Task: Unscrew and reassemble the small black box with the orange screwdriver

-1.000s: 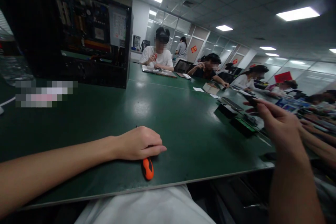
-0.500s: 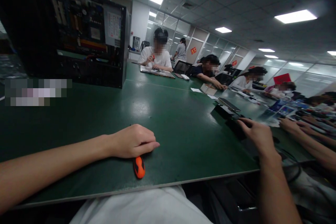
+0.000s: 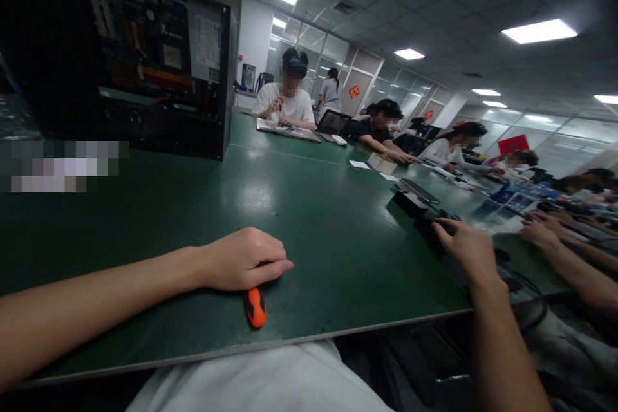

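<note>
Seen from the head camera, our left hand [image 3: 241, 259] lies curled on the green surface [image 3: 318, 206], fingers closed loosely over a screwdriver [image 3: 255, 306]. Only the orange-and-black butt of its handle shows, poking out toward the near edge; the shaft is hidden under the palm. We judge the tool light and stiff, its rubbery handle offering a sure, non-slip hold, best taken around the thick middle of the handle.

At the right, our right hand [image 3: 466, 248] reaches across the surface's right edge with fingers spread and pressed flat on a dark flat part [image 3: 429, 224]. We cannot tell whether it grips the part or merely rests on it. The part looks thin and rigid, probably a circuit board or drive, and we would hold it by its edges rather than its face.

At the far left stands an open computer case [image 3: 145, 64], its side off and the board inside exposed. Farther along the surface, several other people [image 3: 284, 100] sit at work, and a neighbour's hand [image 3: 541, 232] rests just beyond ours on the right.
</note>
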The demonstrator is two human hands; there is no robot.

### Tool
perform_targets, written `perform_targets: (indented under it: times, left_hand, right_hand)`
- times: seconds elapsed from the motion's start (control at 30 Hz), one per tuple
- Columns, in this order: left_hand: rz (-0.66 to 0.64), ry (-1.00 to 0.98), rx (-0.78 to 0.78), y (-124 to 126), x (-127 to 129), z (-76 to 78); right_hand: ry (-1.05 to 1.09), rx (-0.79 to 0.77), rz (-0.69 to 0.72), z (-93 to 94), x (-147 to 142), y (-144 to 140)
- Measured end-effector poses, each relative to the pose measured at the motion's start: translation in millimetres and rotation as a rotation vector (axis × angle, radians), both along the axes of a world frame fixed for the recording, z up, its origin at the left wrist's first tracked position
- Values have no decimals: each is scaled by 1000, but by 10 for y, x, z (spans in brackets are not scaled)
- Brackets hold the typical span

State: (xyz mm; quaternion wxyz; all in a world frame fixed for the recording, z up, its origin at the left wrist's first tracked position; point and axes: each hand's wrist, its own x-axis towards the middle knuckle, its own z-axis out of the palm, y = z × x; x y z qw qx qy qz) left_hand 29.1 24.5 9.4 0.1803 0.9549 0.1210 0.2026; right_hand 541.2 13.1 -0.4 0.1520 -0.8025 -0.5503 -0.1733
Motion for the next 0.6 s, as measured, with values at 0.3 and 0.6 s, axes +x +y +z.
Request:
perform_targets:
  times: [0.3, 0.6]
  left_hand:
    - [-26, 37, 13, 3, -29, 34]
    - [-46, 20, 30, 19, -59, 14]
  right_hand:
    - [55, 17, 97, -19, 62, 37]
    - [92, -62, 53, -24, 209, 147]
